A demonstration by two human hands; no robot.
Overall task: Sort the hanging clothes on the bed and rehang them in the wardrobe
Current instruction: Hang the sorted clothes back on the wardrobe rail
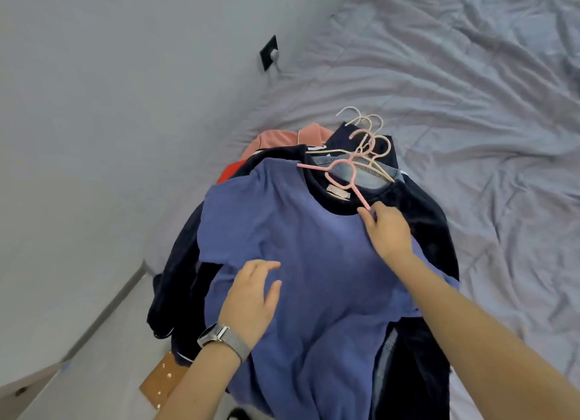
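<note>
- Rumpled lilac-grey sheets cover the bed point(439, 84), which runs along a pale wall point(110, 106) carrying a dark socket plate point(269, 53) with a plug in it.
- A pile of clothes on hangers lies at the near edge of the bed, partly spilling over the side toward the floor.
- On top of the pile lies a blue T-shirt point(298, 262), spread flat, front upward.
- Under it are dark navy garments point(420, 212), a denim piece point(354, 171) at the collar end, and pink point(282, 137) and red cloth point(229, 173) at the far left of the heap.
- A pink hanger point(340, 181) sits in the neck of the blue T-shirt; several cream hangers point(370, 137) bunch their hooks just beyond it.
- The right hand point(389, 231) pinches the lower arm of the pink hanger at the shirt's shoulder.
- The left hand point(254, 294), fingers relaxed and spread, rests flat on the blue T-shirt, gripping nothing; a metal-band watch point(219, 335) is on that wrist.
- A brown board with pale dots point(163, 385) lies on the floor beside the bed.
</note>
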